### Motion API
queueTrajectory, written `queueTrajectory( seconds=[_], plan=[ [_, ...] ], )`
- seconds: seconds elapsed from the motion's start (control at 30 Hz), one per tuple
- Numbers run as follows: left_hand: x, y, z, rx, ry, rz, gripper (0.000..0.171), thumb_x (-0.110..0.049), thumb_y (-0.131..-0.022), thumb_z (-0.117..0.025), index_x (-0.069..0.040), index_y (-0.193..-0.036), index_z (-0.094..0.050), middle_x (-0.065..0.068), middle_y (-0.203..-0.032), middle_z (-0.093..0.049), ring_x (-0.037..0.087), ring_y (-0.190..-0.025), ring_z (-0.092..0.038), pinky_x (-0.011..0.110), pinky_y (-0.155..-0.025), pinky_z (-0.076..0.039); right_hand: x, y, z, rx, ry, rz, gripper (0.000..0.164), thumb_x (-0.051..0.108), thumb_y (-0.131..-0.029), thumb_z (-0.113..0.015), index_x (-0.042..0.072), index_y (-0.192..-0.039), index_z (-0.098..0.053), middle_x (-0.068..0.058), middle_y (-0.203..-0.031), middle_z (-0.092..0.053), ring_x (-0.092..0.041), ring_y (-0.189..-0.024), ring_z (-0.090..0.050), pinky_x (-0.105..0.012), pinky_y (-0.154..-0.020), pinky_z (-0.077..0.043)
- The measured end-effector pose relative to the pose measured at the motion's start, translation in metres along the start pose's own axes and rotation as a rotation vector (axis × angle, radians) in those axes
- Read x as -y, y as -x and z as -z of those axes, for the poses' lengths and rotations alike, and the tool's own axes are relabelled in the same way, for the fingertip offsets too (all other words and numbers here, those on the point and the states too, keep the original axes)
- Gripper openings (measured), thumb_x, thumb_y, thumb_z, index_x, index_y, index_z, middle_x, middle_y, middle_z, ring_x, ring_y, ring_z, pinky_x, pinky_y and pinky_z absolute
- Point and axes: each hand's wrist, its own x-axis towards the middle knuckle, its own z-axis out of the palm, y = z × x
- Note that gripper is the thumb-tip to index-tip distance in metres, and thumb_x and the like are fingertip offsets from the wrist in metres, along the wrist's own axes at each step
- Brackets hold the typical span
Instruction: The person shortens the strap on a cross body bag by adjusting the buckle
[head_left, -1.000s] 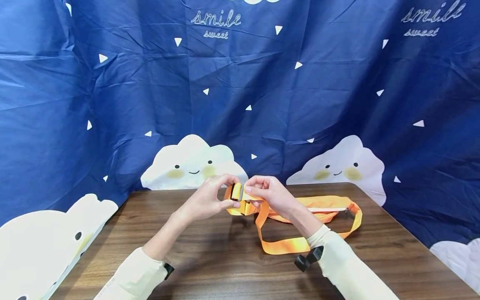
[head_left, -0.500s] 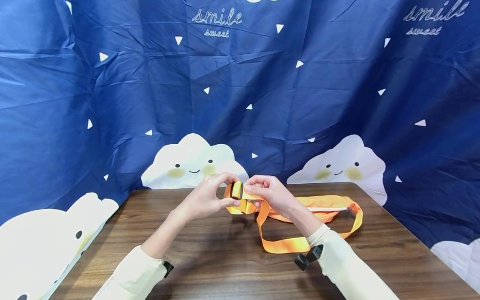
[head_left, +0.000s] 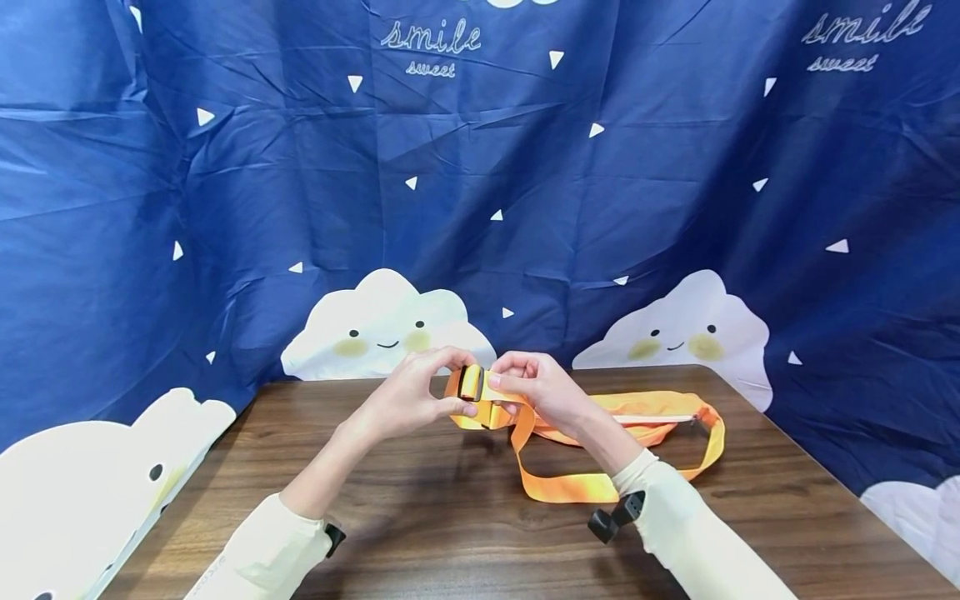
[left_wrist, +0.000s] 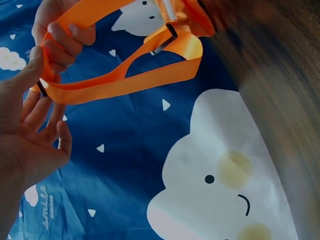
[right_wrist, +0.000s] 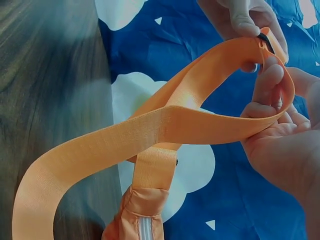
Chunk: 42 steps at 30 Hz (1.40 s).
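Note:
In the head view, my left hand (head_left: 411, 396) pinches a dark slide buckle (head_left: 471, 383) between thumb and fingers, above the table. Orange webbing runs through the buckle and doubles back. Just right of it, my right hand (head_left: 543, 390) pinches the strap (head_left: 504, 385) with thumb and index finger. The right wrist view shows the strap (right_wrist: 100, 145) looping over the right fingers up to the buckle (right_wrist: 266, 43). Behind the right forearm lies an orange waist bag (head_left: 660, 403) with a white zip. A second dark fitting (left_wrist: 165, 39) joins strap and bag in the left wrist view.
The brown wood-grain table (head_left: 420, 525) spreads under both arms. A slack curve of strap (head_left: 566, 488) rests on it below the right wrist. Behind the table hangs a blue curtain (head_left: 465, 233) with white clouds. Each wrist wears a small dark camera (head_left: 615, 518).
Both hands stay in nearly the same place, still on buckle and strap. The buckle has turned slightly, and the slack curve of strap has drawn up a little.

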Motion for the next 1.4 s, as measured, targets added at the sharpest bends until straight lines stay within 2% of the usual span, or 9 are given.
queueTrajectory(
  seconds=[0.2, 0.37, 0.5, 0.73, 0.93, 1.1, 1.23, 1.4],
  plan=[
    [0.001, -0.001, -0.002, 0.008, 0.020, 0.009, 0.053, -0.016, -0.071, -0.096, -0.011, -0.115, -0.068, -0.009, -0.105, -0.067, 0.011, -0.099, -0.061, 0.041, -0.092, -0.051, -0.001, 0.000, -0.004, 0.010, -0.006, 0.010, 0.008, 0.006, -0.096, -0.069, 0.000, -0.101, -0.067, -0.006, -0.070, -0.061, -0.018, -0.055, -0.050, -0.027, -0.055, -0.046],
    [0.001, -0.001, -0.002, 0.005, 0.019, 0.013, 0.053, -0.013, -0.070, -0.096, -0.010, -0.114, -0.068, -0.009, -0.105, -0.067, 0.011, -0.098, -0.062, 0.038, -0.092, -0.051, -0.001, 0.001, -0.006, 0.008, -0.013, 0.009, 0.008, 0.006, -0.096, -0.069, 0.000, -0.101, -0.066, -0.007, -0.071, -0.061, -0.018, -0.055, -0.050, -0.027, -0.055, -0.046],
    [-0.001, -0.001, 0.002, 0.003, 0.012, 0.021, 0.051, -0.017, -0.072, -0.095, -0.011, -0.116, -0.069, -0.011, -0.107, -0.067, 0.009, -0.099, -0.061, 0.034, -0.094, -0.049, 0.001, 0.000, -0.004, 0.035, -0.004, 0.014, 0.013, 0.011, -0.098, -0.069, 0.000, -0.104, -0.067, -0.007, -0.071, -0.060, -0.019, -0.056, -0.051, -0.028, -0.055, -0.046],
    [-0.003, -0.001, 0.006, -0.001, 0.004, 0.027, 0.053, -0.018, -0.073, -0.094, -0.013, -0.119, -0.067, -0.012, -0.107, -0.067, 0.009, -0.099, -0.061, 0.035, -0.095, -0.049, 0.002, 0.002, 0.005, 0.070, 0.020, 0.028, 0.024, 0.019, -0.100, -0.066, -0.003, -0.108, -0.066, -0.011, -0.078, -0.061, -0.024, -0.062, -0.051, -0.030, -0.059, -0.046],
    [-0.003, 0.000, 0.006, 0.017, -0.010, 0.042, 0.056, -0.018, -0.075, -0.093, -0.015, -0.123, -0.065, -0.015, -0.108, -0.065, 0.007, -0.098, -0.061, 0.034, -0.094, -0.047, -0.002, 0.001, 0.006, 0.074, 0.003, 0.030, 0.019, 0.015, -0.099, -0.066, -0.003, -0.106, -0.066, -0.009, -0.078, -0.062, -0.022, -0.060, -0.050, -0.029, -0.059, -0.046],
    [-0.003, 0.000, 0.004, 0.014, -0.003, 0.003, 0.052, -0.015, -0.078, -0.092, -0.015, -0.122, -0.066, -0.015, -0.106, -0.064, 0.008, -0.096, -0.059, 0.034, -0.092, -0.047, -0.002, 0.001, 0.004, 0.080, -0.001, 0.065, 0.016, 0.011, -0.099, -0.065, -0.004, -0.105, -0.065, -0.008, -0.075, -0.061, -0.021, -0.059, -0.051, -0.029, -0.058, -0.045],
    [-0.003, -0.001, 0.002, 0.012, -0.006, -0.020, 0.051, -0.015, -0.077, -0.092, -0.014, -0.121, -0.065, -0.014, -0.108, -0.064, 0.007, -0.097, -0.060, 0.033, -0.093, -0.048, -0.001, 0.002, 0.000, 0.066, -0.018, 0.045, 0.013, 0.010, -0.098, -0.067, -0.002, -0.105, -0.066, -0.007, -0.071, -0.061, -0.020, -0.057, -0.051, -0.029, -0.057, -0.046],
    [-0.002, 0.000, -0.001, 0.006, -0.005, -0.009, 0.051, -0.015, -0.076, -0.093, -0.014, -0.117, -0.064, -0.011, -0.111, -0.065, 0.008, -0.099, -0.062, 0.033, -0.093, -0.049, 0.000, 0.002, -0.004, 0.033, -0.018, 0.024, 0.012, 0.009, -0.097, -0.069, -0.001, -0.104, -0.066, -0.007, -0.068, -0.060, -0.019, -0.055, -0.051, -0.029, -0.056, -0.048]
  ],
)
